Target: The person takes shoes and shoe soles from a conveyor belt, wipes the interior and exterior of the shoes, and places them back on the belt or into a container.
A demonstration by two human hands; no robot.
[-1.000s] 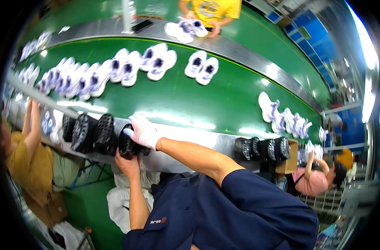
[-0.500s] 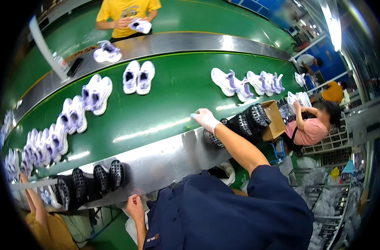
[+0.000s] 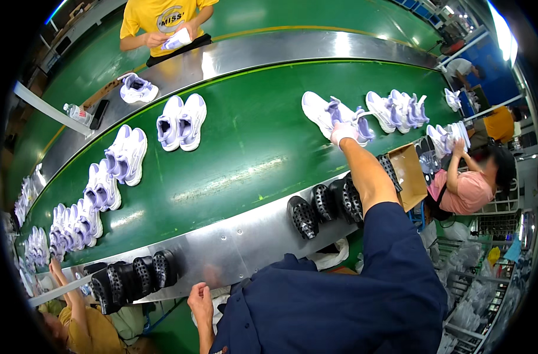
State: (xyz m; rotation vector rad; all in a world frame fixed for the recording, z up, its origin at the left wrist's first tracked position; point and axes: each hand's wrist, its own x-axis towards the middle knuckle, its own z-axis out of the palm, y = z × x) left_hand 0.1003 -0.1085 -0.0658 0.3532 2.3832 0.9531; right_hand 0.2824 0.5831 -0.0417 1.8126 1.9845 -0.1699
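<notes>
My right hand [image 3: 343, 132], in a pale glove, reaches over the green belt and closes on a white and lavender sneaker [image 3: 360, 127]. Its mate [image 3: 317, 112] lies against it on the left; the fingertips are partly hidden between the two. My left hand [image 3: 200, 300] is bare and loosely curled, with nothing seen in it. It hangs just off the near edge of the metal ledge [image 3: 222, 242], right of several black shoe lasts [image 3: 144, 271].
More black lasts [image 3: 303, 216] stand on the ledge beneath my right forearm, beside an open cardboard box [image 3: 406, 171]. Sneakers line the belt [image 3: 239, 147] left [image 3: 127, 154] and right [image 3: 393, 110]. Co-workers sit at both sides; one in yellow [image 3: 169, 23] stands opposite, holding a shoe.
My right hand has moved right and farther over the belt, from bare belt onto the sneaker pair. The left hand stays curled by the ledge. My view has shifted slightly.
</notes>
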